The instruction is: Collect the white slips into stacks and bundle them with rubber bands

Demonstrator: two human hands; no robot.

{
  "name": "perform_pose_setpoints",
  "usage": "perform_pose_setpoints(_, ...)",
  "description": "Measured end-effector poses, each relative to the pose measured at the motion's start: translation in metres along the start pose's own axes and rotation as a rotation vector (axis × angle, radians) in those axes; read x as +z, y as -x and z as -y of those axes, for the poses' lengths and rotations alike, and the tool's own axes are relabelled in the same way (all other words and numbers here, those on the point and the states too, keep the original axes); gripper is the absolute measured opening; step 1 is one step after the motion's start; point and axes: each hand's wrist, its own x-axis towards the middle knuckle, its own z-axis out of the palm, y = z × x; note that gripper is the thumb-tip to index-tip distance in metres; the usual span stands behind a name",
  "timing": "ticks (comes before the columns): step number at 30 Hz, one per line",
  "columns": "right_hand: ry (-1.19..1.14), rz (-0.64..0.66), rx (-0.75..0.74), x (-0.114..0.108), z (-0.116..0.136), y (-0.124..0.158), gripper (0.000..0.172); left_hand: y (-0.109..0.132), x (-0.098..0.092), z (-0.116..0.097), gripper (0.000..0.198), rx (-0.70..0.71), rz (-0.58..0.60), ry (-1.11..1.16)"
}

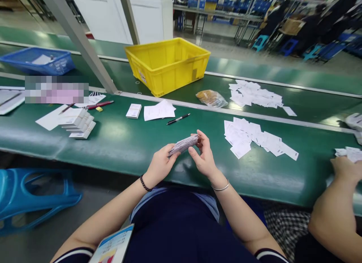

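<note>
Above the near part of the green bench, a stack of white cards is held on edge between both hands. My left hand grips its left end, thumb in front and fingers behind. At the right end, my right hand has its fingers against the far side of the stack and its thumb near the front edge. Right of my hands lies a loose spread of white cards. Ahead are a black pen, white paper sheets and a small card bundle.
Banded card stacks sit at left near a red pen. Behind the metal rail stand a yellow bin, a blue basket, a plastic bag and more cards. A co-worker's hand holds cards at far right.
</note>
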Motion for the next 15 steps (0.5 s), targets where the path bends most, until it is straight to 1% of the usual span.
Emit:
perform_pose_setpoints(2, -0.086, -0.035, 0.062, 0.000, -0.011, -0.015, 0.067, -0.021, 0.006, 0.004, 0.018, 0.128, 0.001, -0.076)
perform_pose_setpoints(4, -0.130, -0.087, 0.139, 0.003, -0.024, -0.026, 0.067, -0.034, 0.014, 0.011, 0.015, 0.174, 0.012, -0.100)
perform_pose_setpoints(6, -0.130, -0.157, 0.205, 0.007, -0.034, -0.033, 0.063, -0.041, 0.021, 0.019, 0.014, 0.142, 0.014, -0.086)
perform_pose_setpoints(9, -0.102, -0.217, 0.270, 0.013, -0.042, -0.039, 0.053, -0.044, 0.027, 0.028, 0.024, 0.046, -0.016, -0.024)
perform_pose_setpoints(12, -0.107, -0.219, 0.287, 0.018, -0.039, -0.043, 0.046, -0.046, 0.030, 0.031, 0.036, -0.005, -0.046, 0.051)
perform_pose_setpoints(15, -0.125, -0.222, 0.280, 0.021, -0.031, -0.046, 0.045, -0.047, 0.033, 0.030, 0.042, 0.003, -0.068, 0.088)
